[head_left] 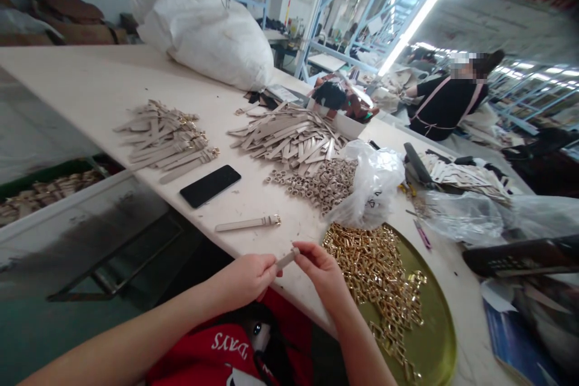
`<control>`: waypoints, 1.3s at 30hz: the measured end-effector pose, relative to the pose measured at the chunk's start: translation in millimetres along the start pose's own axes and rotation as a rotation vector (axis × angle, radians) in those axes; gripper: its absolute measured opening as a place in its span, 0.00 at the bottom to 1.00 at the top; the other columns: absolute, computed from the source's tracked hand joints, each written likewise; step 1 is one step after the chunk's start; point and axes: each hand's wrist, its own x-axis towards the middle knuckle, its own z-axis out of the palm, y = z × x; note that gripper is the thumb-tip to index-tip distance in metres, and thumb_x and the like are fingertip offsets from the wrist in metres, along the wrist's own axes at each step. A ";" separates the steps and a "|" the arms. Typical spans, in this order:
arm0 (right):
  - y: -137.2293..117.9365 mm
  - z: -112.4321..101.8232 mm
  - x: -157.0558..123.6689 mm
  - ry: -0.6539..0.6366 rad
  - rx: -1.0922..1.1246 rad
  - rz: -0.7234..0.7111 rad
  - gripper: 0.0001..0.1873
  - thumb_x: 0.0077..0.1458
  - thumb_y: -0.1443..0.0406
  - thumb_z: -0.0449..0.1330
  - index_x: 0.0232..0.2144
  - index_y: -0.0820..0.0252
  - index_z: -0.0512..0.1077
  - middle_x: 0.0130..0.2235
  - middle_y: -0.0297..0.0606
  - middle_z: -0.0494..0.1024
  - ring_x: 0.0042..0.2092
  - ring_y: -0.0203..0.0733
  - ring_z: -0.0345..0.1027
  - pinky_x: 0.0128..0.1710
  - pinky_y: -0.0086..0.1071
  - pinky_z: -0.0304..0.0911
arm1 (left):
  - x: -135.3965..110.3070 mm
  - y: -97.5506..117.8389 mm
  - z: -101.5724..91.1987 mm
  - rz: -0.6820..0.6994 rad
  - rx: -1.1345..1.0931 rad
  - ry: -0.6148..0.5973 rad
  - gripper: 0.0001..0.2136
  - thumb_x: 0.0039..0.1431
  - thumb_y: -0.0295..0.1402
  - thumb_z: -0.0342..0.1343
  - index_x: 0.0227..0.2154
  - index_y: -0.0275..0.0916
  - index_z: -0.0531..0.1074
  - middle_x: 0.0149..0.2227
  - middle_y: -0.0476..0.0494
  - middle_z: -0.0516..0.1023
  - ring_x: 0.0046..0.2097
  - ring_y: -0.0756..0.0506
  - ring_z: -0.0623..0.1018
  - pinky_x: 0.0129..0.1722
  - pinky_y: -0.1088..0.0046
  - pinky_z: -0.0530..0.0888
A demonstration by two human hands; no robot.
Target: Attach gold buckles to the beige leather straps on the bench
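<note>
My left hand [253, 277] is closed round one part of a short beige strap [286, 260] at the table's near edge. The other end of that strap sits between the thumb and fingers of my right hand [319, 268]; whether a loop is on it is too small to tell. Just beyond my hands lies a single strap with a gold buckle [248, 224]. To the right, a gold-coloured round tray [441, 313] holds a heap of gold buckles [375, 271]. Small beige loops [328, 184] are piled farther back.
Plain straps [289, 136] lie heaped at mid-table, with buckled straps [169, 136] to the left. A black phone [210, 186], a clear plastic bag [373, 184], a pink cutter [422, 234] and a large white sack [203, 30] also occupy the table. A person [447, 96] stands back right.
</note>
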 end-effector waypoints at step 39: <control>4.5 -79.8 56.1 0.149 -1.319 -0.025 0.04 0.47 0.72 0.53 0.28 0.62 0.67 0.33 0.42 0.70 0.37 0.42 0.64 0.36 0.32 0.55 | 48.9 -11.7 27.3 -0.001 -0.511 0.012 0.13 0.56 0.43 0.43 0.29 0.37 0.58 0.17 0.58 0.60 0.14 0.58 0.56 0.13 0.82 0.51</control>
